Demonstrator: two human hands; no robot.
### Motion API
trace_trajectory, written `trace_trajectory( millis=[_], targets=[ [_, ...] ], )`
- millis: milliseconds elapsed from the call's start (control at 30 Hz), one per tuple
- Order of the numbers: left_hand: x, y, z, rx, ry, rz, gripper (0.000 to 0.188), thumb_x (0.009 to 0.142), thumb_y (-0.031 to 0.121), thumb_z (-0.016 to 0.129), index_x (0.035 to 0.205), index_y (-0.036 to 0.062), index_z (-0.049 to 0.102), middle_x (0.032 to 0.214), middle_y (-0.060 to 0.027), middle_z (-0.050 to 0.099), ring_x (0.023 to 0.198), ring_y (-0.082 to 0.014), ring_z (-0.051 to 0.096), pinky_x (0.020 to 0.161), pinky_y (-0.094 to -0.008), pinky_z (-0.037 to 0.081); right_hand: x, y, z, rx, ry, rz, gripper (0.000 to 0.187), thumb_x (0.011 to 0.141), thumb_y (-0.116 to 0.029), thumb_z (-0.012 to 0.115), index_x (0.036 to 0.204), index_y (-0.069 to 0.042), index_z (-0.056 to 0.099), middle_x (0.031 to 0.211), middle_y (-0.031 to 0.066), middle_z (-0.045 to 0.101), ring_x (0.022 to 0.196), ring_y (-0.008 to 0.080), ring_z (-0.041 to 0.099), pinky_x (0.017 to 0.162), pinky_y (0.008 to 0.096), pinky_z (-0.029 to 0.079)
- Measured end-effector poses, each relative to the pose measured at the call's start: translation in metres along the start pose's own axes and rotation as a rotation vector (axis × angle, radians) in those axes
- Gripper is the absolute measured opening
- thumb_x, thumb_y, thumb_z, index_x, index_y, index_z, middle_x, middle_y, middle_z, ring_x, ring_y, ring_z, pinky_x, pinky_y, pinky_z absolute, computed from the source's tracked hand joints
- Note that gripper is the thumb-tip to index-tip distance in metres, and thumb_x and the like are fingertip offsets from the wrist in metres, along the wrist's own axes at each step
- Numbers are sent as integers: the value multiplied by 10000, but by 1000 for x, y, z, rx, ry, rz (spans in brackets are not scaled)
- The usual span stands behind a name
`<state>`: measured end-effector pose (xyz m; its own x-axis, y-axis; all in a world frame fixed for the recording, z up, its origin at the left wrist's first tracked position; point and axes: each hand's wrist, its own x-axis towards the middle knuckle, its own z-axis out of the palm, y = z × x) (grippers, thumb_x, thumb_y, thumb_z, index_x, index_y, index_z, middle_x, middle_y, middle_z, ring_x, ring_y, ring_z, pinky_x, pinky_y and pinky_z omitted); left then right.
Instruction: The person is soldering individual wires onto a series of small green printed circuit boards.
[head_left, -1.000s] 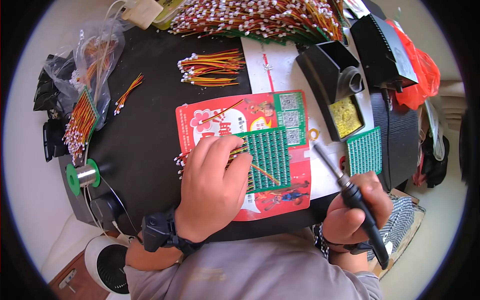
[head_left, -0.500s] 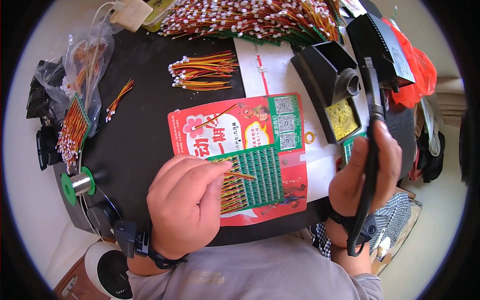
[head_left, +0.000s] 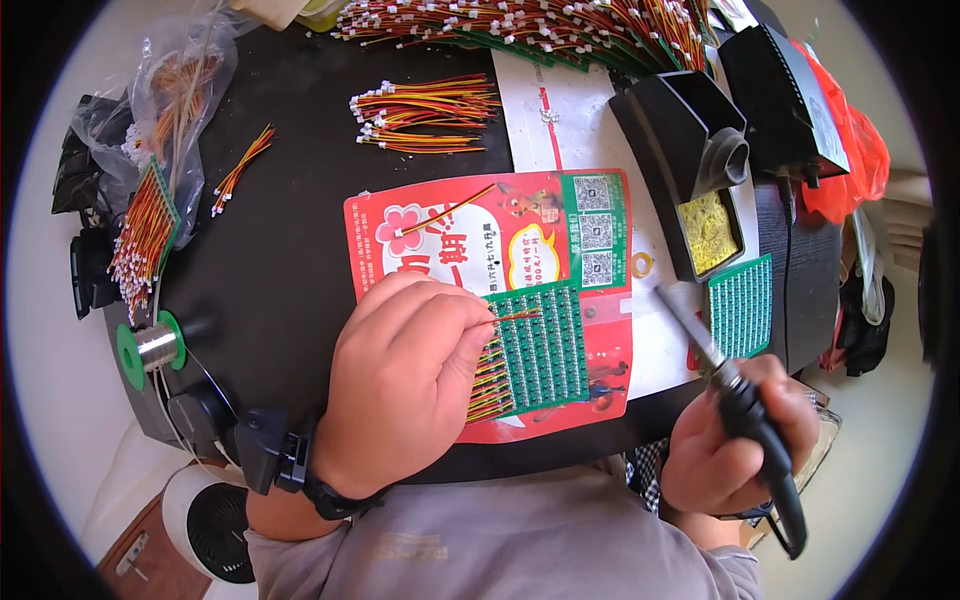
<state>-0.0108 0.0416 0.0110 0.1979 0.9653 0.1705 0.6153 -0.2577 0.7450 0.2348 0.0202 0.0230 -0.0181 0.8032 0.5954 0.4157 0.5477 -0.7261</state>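
Observation:
My left hand [head_left: 405, 365] pinches a thin red and yellow wire lead [head_left: 515, 316] between thumb and fingertips. The lead's free end lies over the upper part of a green circuit board panel [head_left: 545, 360]. Several red and yellow leads [head_left: 488, 385] stretch from the panel's left part, partly hidden by this hand. Under the panel is a red printed sheet [head_left: 600, 340], with one loose lead [head_left: 445, 210] lying on it. My right hand [head_left: 735, 440] is closed round the black handle of a soldering iron [head_left: 745, 400], its tip pointing up and left, apart from the panel.
A black iron stand [head_left: 665, 130] with a yellow sponge [head_left: 712, 232] stands at right, beside a second green panel [head_left: 740, 305]. A solder spool [head_left: 152, 345] sits at left. Bundled leads [head_left: 425, 112] and a large heap of leads [head_left: 530, 25] lie at the back.
My right hand has lowered the soldering iron, and its tip now points up-left instead of straight up. My left hand has brought the lead to the panel's upper part. The whole view has shifted slightly.

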Motion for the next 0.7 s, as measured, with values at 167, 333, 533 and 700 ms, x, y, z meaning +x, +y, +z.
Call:
trace_trajectory(
  millis=[167, 333, 533, 700],
  targets=[
    [1, 3, -5, -65, 139, -68, 118, 830, -17, 717, 942, -16, 681, 881, -122, 680, 772, -275, 666, 697, -351, 532, -2, 7, 8, 98, -55, -34, 583, 977, -566, 556, 1169, -18, 511, 692, 72, 512, 580, 175, 495, 552, 307, 394],
    [-4, 9, -5, -288, 220, -194, 119, 846, -38, 701, 956, 7, 696, 858, -112, 693, 760, -233, 671, 672, -307, 527, -7, 16, 9, 100, -204, 26, 564, 992, -572, 512, 1186, -43, 491, 670, 77, 512, 571, 176, 508, 564, 307, 418],
    [0, 6, 1, -90, 88, -190, 118, 854, -96, 635, 927, -7, 663, 886, -104, 667, 816, -177, 631, 727, -289, 491, -9, 17, 14, -4, -152, -18, 553, 999, -572, 495, 1171, -47, 493, 674, 75, 520, 587, 169, 505, 584, 318, 420],
    [2, 1, 4, -29, -26, -74, 162, 816, -112, 632, 916, 8, 674, 859, -100, 694, 815, -239, 658, 744, -326, 521, -9, 15, 14, 25, -146, 19, 548, 1004, -565, 489, 1178, -45, 492, 701, 81, 527, 609, 163, 481, 597, 320, 404]
  ],
)
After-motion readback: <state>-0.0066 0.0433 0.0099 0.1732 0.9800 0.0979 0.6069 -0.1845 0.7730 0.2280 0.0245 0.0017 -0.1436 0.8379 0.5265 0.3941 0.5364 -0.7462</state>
